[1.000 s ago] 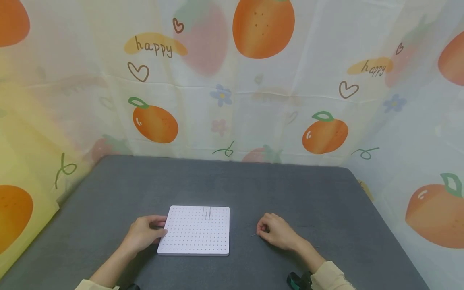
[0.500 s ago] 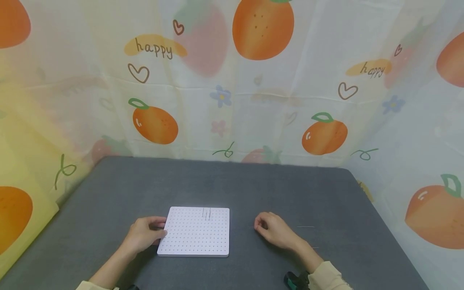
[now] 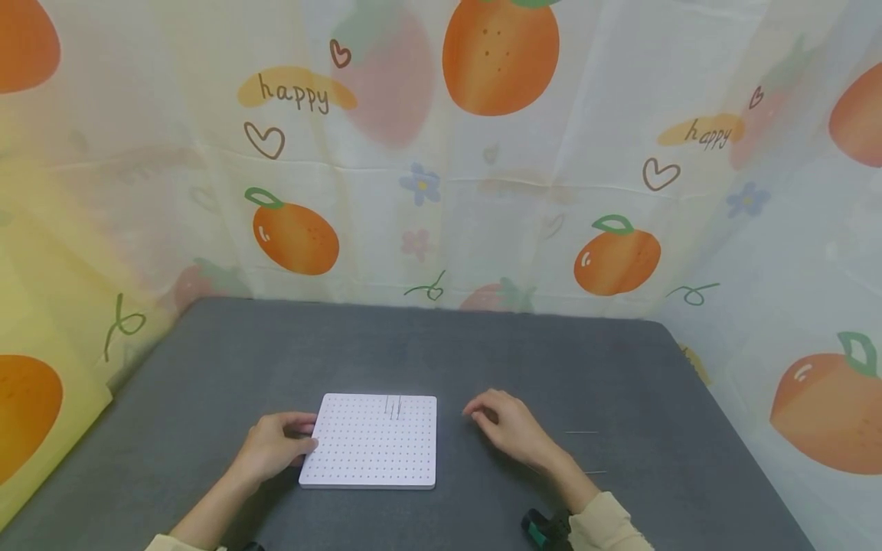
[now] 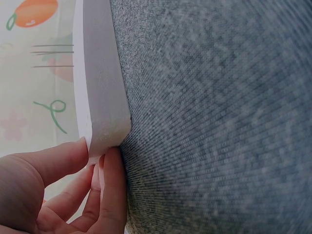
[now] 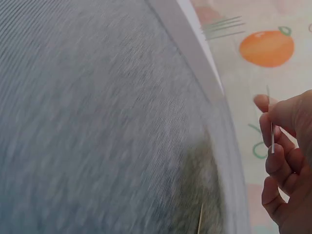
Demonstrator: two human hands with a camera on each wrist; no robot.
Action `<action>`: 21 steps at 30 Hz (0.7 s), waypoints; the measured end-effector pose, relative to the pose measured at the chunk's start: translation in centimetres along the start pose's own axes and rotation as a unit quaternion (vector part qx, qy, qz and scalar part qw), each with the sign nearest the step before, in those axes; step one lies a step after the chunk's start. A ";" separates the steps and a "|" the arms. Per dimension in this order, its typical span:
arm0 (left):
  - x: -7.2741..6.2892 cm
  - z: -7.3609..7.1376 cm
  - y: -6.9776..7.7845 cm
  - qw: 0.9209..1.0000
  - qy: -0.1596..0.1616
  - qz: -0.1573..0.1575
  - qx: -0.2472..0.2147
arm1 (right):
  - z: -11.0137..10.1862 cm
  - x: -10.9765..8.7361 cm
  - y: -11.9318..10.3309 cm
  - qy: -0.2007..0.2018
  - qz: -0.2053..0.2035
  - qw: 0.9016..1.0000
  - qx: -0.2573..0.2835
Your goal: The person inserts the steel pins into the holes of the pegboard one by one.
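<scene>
A white perforated board (image 3: 372, 451) lies flat on the table. Along its left edge my left hand (image 3: 272, 445) grips it, thumb (image 4: 68, 158) on the top face and fingers at the side and below. Several thin metal needles (image 4: 53, 52) stand upright in holes near the board's far edge. To the right of the board, above the table, is my right hand (image 3: 510, 428). It pinches a thin metal needle (image 5: 272, 139) between thumb and fingertips, the other fingers curled.
On the dark grey table (image 3: 537, 352), another loose needle (image 3: 582, 432) lies right of the right hand, and a further needle (image 3: 596, 472) lies closer to the front, by the right forearm. A fruit-printed curtain (image 3: 482, 214) hangs behind and at both sides.
My right hand has moved left toward the board and slightly away from me, and the needle in it has changed its angle. The left hand and board have stayed put.
</scene>
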State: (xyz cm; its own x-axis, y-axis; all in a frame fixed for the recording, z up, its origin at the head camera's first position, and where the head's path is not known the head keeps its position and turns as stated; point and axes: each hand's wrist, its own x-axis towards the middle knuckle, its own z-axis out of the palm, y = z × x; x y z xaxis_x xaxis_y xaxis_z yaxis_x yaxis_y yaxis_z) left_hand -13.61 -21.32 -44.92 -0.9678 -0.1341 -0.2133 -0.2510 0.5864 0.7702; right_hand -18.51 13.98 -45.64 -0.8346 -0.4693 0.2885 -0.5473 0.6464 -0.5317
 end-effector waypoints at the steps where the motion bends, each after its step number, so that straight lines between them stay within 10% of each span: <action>1: 0.0 0.0 0.0 1.000 0.000 0.000 0.000 | 0.0 0.1 -0.1 0.005 -0.001 1.000 -0.001; 21: 0.0 0.0 0.1 1.000 -0.003 -0.007 0.007 | 1.2 2.1 -3.1 0.068 0.028 0.994 0.077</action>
State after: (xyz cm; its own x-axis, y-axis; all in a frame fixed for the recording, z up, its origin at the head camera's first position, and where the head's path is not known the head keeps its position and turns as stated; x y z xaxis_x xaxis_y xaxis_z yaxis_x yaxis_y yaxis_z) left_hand -13.63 -21.27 -44.79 -0.9641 -0.1376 -0.2273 -0.2639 0.5953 0.7589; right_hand -18.50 10.25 -44.34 -0.8700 -0.3420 0.3551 -0.4923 0.5640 -0.6629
